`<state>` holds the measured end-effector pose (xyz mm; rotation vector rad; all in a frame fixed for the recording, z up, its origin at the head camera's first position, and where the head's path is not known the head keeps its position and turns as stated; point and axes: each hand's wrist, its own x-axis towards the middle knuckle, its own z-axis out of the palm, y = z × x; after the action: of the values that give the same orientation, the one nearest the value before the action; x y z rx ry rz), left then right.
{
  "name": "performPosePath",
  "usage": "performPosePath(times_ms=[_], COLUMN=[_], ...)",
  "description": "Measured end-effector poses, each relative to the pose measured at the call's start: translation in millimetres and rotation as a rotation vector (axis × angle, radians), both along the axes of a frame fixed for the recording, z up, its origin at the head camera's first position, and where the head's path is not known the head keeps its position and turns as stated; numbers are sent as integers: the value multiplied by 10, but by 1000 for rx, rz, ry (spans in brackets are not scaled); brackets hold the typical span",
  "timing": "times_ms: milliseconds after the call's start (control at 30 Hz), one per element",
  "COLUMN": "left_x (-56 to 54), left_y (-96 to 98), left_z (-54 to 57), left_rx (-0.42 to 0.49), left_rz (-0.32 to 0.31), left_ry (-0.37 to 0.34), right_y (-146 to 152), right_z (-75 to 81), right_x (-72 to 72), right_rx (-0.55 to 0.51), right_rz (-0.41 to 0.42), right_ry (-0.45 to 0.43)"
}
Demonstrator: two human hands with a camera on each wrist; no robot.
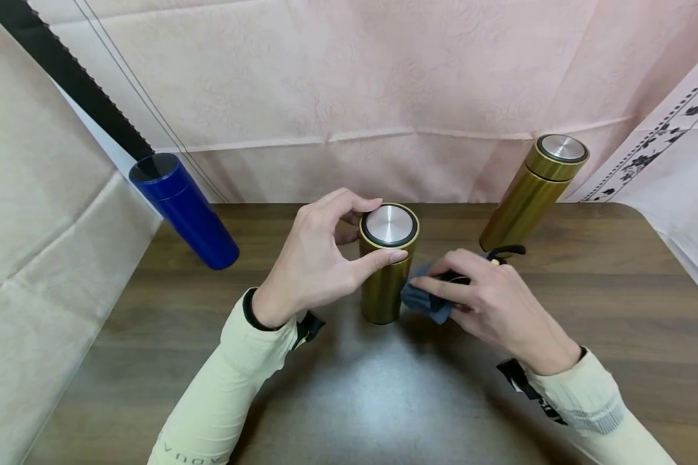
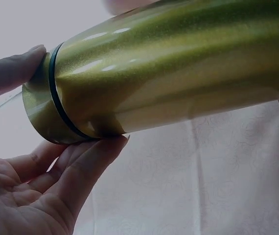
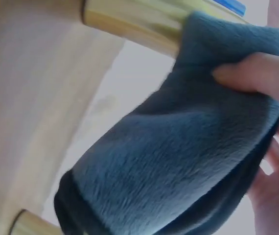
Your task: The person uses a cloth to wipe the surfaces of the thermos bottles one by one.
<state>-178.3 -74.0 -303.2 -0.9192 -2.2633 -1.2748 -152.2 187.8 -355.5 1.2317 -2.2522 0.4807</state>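
Pale patterned fabric [image 1: 355, 84] hangs as a backdrop behind the brown tabletop [image 1: 378, 394], and I read it as a plain screen around the work area. On the tabletop's far left I have the blue bottle [image 1: 186, 216], on the far right the spare gold bottle [image 1: 520, 200]; both stand well apart from my hands, which I judge leaves the elbows free. Between them is the middle gold bottle [image 1: 384, 287], apparently upright, its base on the wood. My left grip [image 1: 320, 265] is curled round its top — thumb on the near side, fingers opposite, meeting it around the cap seam — probably to steady it while leaving most of the body bare. My right grip [image 1: 488, 297] pinches a bunched blue-grey cloth [image 1: 421, 297], thumb on one face, holding it just beside the bottle's lower right side; I cannot tell how firmly it presses, if at all. Smallest, the silvery lid disc [image 1: 389, 224] faces up, uncovered by the fingers — a sensible hold, I think.
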Motion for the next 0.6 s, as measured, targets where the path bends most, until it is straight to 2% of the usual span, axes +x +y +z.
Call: performPosePath(times_ms=[167, 300, 367, 467, 533, 600], left_x=[-8, -15, -17, -20, -21, -22], left_y=[2, -1, 0, 1, 1, 1], left_z=[-5, -13, -14, -13, -10, -5], left_rx=[-2, -1, 1, 6, 5, 6], left_rz=[-2, 1, 4, 7, 8, 5], left_ry=[-1, 3, 6, 8, 5, -5], right_y=[-78, -262, -354, -468, -520, -562], right_z=[172, 196, 180, 137, 97, 43], right_x=[81, 146, 173, 219, 249, 279], right_rx=[-244, -393, -406, -358, -294, -227], right_rz=[23, 32, 43, 49, 46, 38], right_ry=[157, 311, 393, 478, 484, 447])
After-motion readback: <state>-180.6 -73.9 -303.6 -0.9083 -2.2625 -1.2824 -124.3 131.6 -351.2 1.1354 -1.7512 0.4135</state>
